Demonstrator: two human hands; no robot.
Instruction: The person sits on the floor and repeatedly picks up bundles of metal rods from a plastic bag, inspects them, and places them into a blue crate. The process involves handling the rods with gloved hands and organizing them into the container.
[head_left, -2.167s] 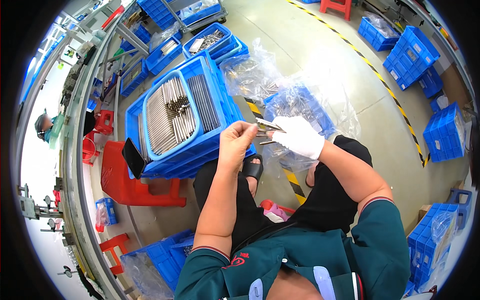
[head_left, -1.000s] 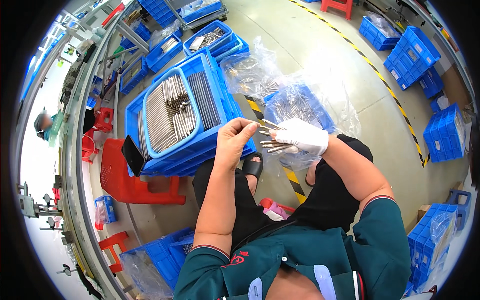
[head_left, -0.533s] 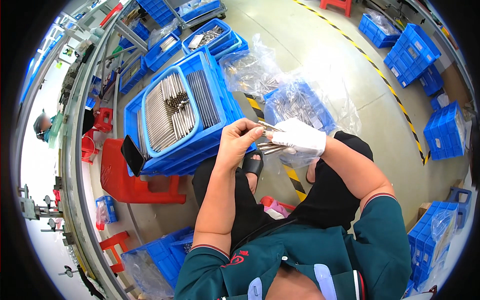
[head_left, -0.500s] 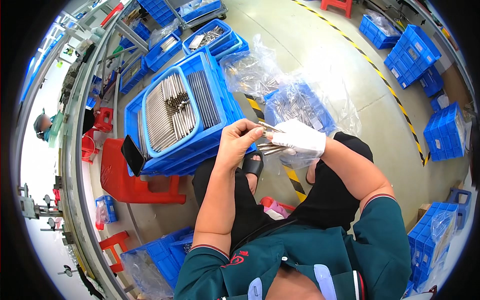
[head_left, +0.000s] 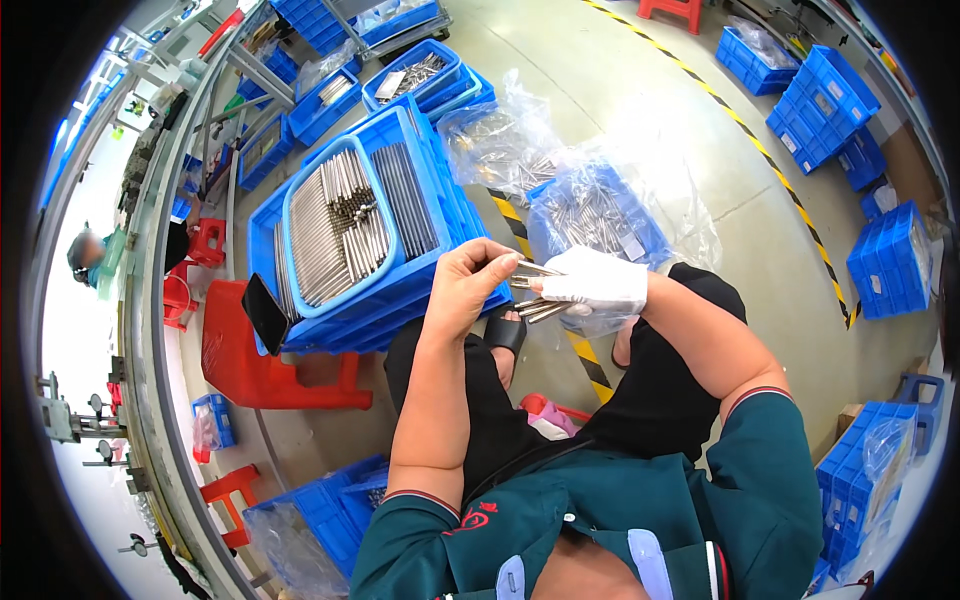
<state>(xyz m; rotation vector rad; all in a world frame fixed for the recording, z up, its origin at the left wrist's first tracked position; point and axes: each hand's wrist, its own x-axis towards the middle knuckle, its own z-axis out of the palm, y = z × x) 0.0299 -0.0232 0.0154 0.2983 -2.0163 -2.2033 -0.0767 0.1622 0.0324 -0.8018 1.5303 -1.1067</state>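
Note:
My bare left hand [head_left: 468, 287] has thumb and forefinger pinched on the end of a slim metal rod [head_left: 540, 268]. Its other end reaches to my right hand [head_left: 603, 280], which wears a white glove. That gloved hand is closed around several short metal rods [head_left: 540, 309], their ends fanning out toward my left hand. Left of my hands, a light-blue tray [head_left: 290, 225] of neatly laid metal rods rests on a stack of blue crates. Just beyond the glove, a blue crate lined with clear plastic [head_left: 650, 232] holds loose rods.
Along the left runs a long metal-framed bench [head_left: 150, 330]. A red stool [head_left: 235, 345] stands under the crate stack, and a dark flat panel [head_left: 265, 312] leans at its corner. Clear plastic bags [head_left: 500, 135] lie ahead. More blue crates [head_left: 825, 105] are stacked at the right.
My left hand has shifted slightly left, away from the glove, and more of the pinched rod shows between the hands. The rods in my right hand have tilted a little.

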